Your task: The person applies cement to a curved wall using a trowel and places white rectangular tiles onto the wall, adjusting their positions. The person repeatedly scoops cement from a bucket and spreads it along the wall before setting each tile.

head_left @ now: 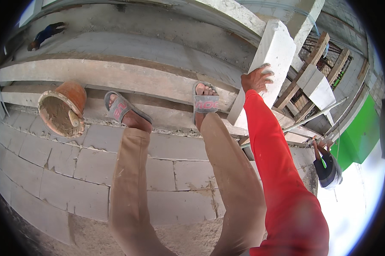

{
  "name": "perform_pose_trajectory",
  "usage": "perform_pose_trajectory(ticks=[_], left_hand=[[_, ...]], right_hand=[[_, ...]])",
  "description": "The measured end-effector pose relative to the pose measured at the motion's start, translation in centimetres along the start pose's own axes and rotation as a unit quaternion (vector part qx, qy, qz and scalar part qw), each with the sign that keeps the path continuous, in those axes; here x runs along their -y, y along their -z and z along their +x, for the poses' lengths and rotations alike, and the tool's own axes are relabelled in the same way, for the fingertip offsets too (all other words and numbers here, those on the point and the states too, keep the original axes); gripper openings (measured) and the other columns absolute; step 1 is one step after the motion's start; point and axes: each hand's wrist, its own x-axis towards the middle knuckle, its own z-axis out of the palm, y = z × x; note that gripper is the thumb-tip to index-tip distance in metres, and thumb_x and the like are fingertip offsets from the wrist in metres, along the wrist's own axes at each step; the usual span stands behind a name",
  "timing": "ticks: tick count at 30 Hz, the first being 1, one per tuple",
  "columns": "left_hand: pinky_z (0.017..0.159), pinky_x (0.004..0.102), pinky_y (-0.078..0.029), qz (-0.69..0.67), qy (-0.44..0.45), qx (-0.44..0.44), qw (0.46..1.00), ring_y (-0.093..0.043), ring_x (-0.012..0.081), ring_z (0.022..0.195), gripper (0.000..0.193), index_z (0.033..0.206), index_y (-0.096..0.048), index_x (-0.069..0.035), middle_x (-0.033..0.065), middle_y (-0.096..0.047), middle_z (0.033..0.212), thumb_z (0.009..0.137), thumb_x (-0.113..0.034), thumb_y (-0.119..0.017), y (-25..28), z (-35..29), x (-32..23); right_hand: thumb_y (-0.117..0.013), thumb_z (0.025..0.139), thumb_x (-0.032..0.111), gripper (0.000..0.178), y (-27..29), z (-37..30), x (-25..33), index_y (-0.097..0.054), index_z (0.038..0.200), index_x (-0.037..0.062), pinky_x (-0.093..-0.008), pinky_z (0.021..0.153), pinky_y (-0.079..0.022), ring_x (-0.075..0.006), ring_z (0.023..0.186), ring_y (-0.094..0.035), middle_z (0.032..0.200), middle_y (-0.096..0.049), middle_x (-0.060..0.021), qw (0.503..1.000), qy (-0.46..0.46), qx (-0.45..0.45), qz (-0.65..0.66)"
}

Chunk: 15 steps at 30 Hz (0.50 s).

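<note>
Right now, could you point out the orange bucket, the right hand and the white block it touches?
Orange bucket (76, 94), head view: on its outer wall.
Right hand (256, 80), head view: on the back of the hand.
White block (277, 46), head view: on its pale face, beyond the fingers.

Lettering (209, 104) on a pair of sandals

From where I stand, the printing I can make out is on the person's footwear. The right sandal (199, 98) carries large pinkish-red block capitals across its grey strap. The left sandal (112, 112) bears big letters in a similar colour on its strap, tilted with the foot and harder to read.
</note>
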Motion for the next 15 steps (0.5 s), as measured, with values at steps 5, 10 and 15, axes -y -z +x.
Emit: perform_pose_trajectory(ticks=[5,10,15], left_hand=[[0.09,0.036,-0.057,0.006,-0.007,-0.002,1.0,-0.076,0.0248,0.1,0.031,0.113,-0.078,0.005,0.0133,-0.08,0.118,0.108,-0.022,-0.064,-0.1,0.3,-0.1],[0.09,0.0358,-0.057,0.012,-0.023,0.008,1.0,-0.076,0.0249,0.1,0.033,0.114,-0.078,0.006,0.0133,-0.08,0.119,0.108,-0.023,-0.064,0.0,0.4,-1.1],[0.09,0.0356,-0.057,0.02,-0.028,0.006,0.999,-0.076,0.0249,0.1,0.034,0.114,-0.078,0.006,0.0133,-0.08,0.119,0.108,-0.025,-0.064,-0.2,0.2,-1.6]], right_hand=[[-0.095,0.077,0.033,0.122,1.6,1.9,-5.3,-0.021,0.168,0.0022,-0.0641,0.112,-0.054,-0.0546,0.147,-0.051,0.168,-0.036,-0.0323,0.998,0.035,0.024,0.045],[-0.098,0.074,0.037,0.084,4.6,8.7,-19.6,-0.06,0.132,-0.0102,-0.0471,0.103,-0.058,-0.0397,0.115,-0.075,0.126,-0.075,-0.0264,0.942,0.112,0.021,0.316],[-0.084,0.086,0.039,0.057,4.1,13.2,-28.3,-0.072,0.127,0.0011,-0.0434,0.099,-0.054,-0.0269,0.114,-0.07,0.123,-0.075,-0.0119,0.886,0.114,0.172,0.416]])
